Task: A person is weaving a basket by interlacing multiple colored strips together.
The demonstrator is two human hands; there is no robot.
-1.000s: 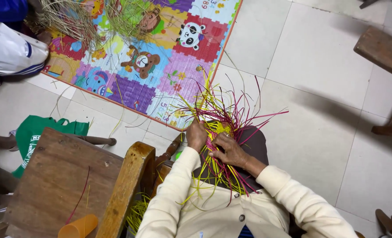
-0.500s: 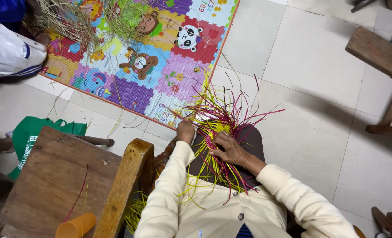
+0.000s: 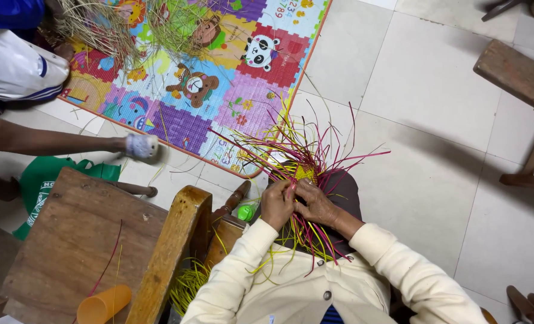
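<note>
A bundle of red and yellow strands [image 3: 303, 162] is being clamped between the left hand [image 3: 277, 205] and right hand [image 3: 317, 203], its gripped middle being hidden by the fingers.

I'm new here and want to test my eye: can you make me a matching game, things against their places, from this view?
Things:
1. orange cup
2. green bag
3. bundle of pink and yellow strands
4. animal play mat

Places:
A. in both hands
B. spread on the tiled floor, top left
C. on the wooden table
D. on the floor beside the table

Pairs: 1-C, 2-D, 3-A, 4-B
</note>
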